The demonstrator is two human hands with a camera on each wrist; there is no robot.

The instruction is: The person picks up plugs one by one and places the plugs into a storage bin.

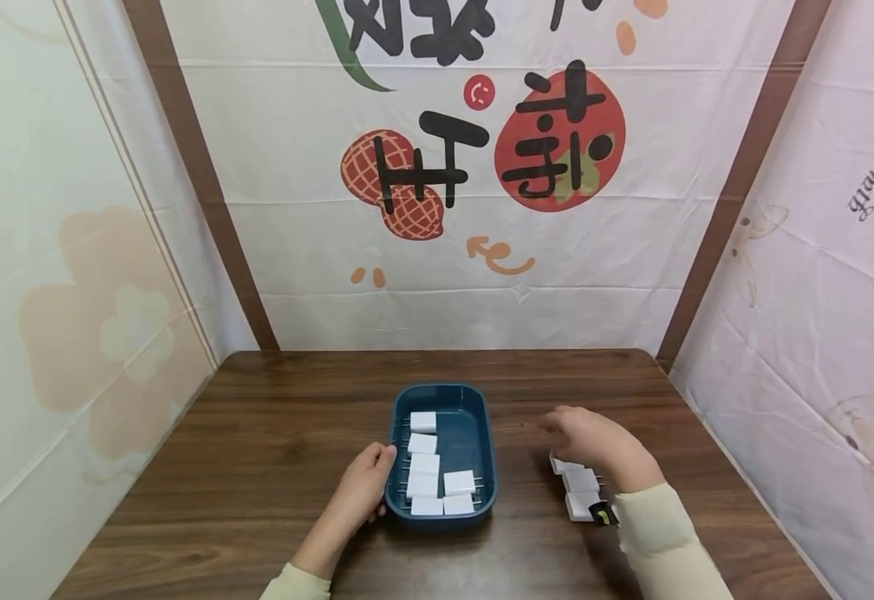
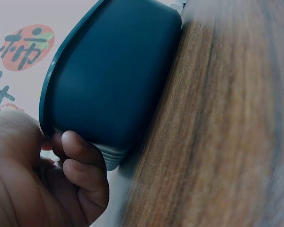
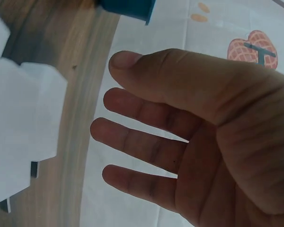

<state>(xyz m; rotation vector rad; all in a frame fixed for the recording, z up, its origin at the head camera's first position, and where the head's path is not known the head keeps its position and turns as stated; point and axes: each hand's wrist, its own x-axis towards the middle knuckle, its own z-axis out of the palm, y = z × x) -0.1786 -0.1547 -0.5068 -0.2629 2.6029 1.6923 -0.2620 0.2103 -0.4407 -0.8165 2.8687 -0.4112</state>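
Note:
A dark blue rectangular container (image 1: pixel 441 523) stands mid-table, holding several white plug adapters (image 1: pixel 423 444) with metal prongs. Most form a column along its left side; a few lie at the front right. My left hand (image 1: pixel 362 483) grips the container's left rim, thumb on top and fingers curled below, as the left wrist view shows against the blue wall (image 2: pixel 109 71). On the right, more white adapters (image 1: pixel 581 481) lie in a row on the table. Over the far end of that row hovers my right hand (image 1: pixel 594 440), its fingers (image 3: pixel 137 106) extended and holding nothing.
The brown wood-grain table (image 1: pixel 287 417) meets a printed white curtain (image 1: pixel 437 317) at its back edge, with more curtains on both sides. A small black piece with a yellow-green mark (image 1: pixel 603 512) shows beside the right sleeve (image 1: pixel 657 533).

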